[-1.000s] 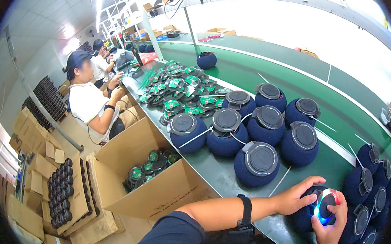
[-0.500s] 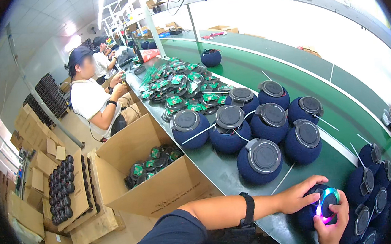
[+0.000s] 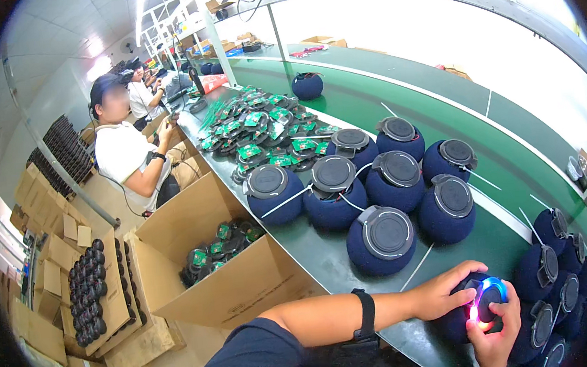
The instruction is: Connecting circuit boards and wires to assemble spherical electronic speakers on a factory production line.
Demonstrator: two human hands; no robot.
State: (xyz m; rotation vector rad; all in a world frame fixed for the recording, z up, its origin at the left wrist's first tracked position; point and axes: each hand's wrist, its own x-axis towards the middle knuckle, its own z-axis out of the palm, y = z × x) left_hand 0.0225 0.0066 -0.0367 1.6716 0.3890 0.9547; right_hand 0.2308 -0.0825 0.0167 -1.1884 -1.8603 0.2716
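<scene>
At the lower right, a round navy fabric-covered speaker (image 3: 451, 327) sits between my hands, its black top cap (image 3: 488, 311) circled by a light ring glowing blue, pink and white. My left hand (image 3: 447, 294) curls over the speaker's far left side, thumb on the cap's edge. From the near right, my right hand (image 3: 500, 338) grips the cap, its thumb and fingers around the lit rim. The speaker's underside is hidden. Just beyond stands another navy speaker (image 3: 381, 242) with a black cap and a pale strip, one of several grouped on the green table.
More navy speakers (image 3: 538, 268) crowd the right side. Green circuit boards on black discs (image 3: 261, 127) are heaped farther back, beside a green conveyor belt (image 3: 363, 102). An open carton (image 3: 236, 291) with similar boards stands left of the table. A co-worker (image 3: 128, 145) sits beyond it.
The ring's glow has shifted from teal and purple toward blue and pink. My hands keep their hold on the speaker. The whole view has shifted slightly, and the co-worker's head has turned.
</scene>
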